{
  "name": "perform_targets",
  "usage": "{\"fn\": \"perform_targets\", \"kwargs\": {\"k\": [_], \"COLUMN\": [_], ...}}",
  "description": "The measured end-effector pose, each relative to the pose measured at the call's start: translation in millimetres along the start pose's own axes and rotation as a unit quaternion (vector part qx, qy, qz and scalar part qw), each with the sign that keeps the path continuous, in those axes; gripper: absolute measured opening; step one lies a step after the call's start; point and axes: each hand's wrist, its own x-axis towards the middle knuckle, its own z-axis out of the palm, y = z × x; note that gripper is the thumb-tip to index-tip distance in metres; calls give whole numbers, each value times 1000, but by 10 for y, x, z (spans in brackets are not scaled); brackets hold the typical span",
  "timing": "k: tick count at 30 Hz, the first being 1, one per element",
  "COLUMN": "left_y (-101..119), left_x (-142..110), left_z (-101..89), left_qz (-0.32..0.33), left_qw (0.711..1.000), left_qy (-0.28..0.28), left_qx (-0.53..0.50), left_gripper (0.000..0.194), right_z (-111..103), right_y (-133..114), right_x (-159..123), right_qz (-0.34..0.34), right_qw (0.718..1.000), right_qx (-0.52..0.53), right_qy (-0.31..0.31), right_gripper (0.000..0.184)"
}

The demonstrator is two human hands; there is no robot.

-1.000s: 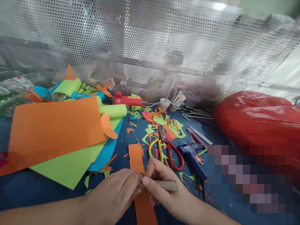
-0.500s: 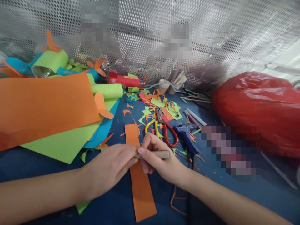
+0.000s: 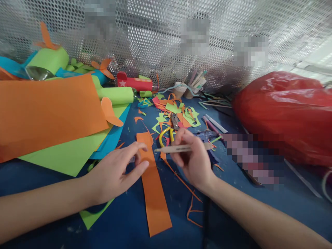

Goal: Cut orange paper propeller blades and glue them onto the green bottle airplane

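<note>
My right hand (image 3: 193, 159) is closed round a flat wooden stick (image 3: 178, 148) and holds it level above the blue table. My left hand (image 3: 116, 173) hovers with its fingers loosely apart and empty, its fingertips at the left edge of a long orange paper strip (image 3: 153, 186) that lies flat between my hands. Just beyond my right hand lie yellow-handled scissors (image 3: 166, 133), partly hidden by it.
Large orange (image 3: 46, 114), green (image 3: 64, 155) and blue paper sheets overlap at the left. Paper scraps (image 3: 178, 112), rolled paper models (image 3: 116, 95) and a cup of sticks (image 3: 193, 86) sit before a perforated metal screen (image 3: 155, 45). A red plastic bag (image 3: 285, 107) fills the right.
My left hand has let go of the stick's end and drawn back left, fingers opening. My right hand has carried the stick up and to the right.
</note>
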Motion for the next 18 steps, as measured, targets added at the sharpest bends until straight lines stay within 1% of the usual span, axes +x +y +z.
{"fn": "perform_targets", "kwargs": {"k": [1, 2, 4, 7, 9, 11, 14, 16, 18], "left_y": [-16, -29, -46, -45, -24, 14, 100, 170, 236], "left_x": [-5, -6, 3, 53, 107, 165, 247, 304, 366], "left_z": [0, -2, -10, -28, -42, -64, -133, -223, -347], "left_qz": [34, 72, 138, 195, 225, 236, 222, 207, 172], "left_qw": [999, 997, 987, 967, 951, 942, 948, 958, 973], "left_qy": [7, 5, -33, -116, -155, -169, -151, -140, -139], "left_qx": [18, 35, 69, 114, 146, 170, 171, 140, 66], "left_gripper": [24, 25, 31, 45, 46, 43, 39, 31, 20], "right_z": [-20, -37, -54, -54, -52, -56, -70, -83, -98], "right_y": [-24, -45, -68, -56, -33, -18, -19, -24, -25], "right_x": [30, 59, 106, 139, 142, 139, 137, 142, 153], "right_qz": [-23, -33, -31, -19, -17, -18, -19, -27, -39], "right_qw": [999, 997, 993, 992, 992, 993, 993, 994, 992], "right_qx": [19, 33, 43, 18, -4, -16, -13, -5, 3], "right_qy": [40, 69, 105, 122, 122, 119, 112, 110, 119], "right_gripper": [24, 25, 23, 19, 19, 19, 19, 20, 19]}}
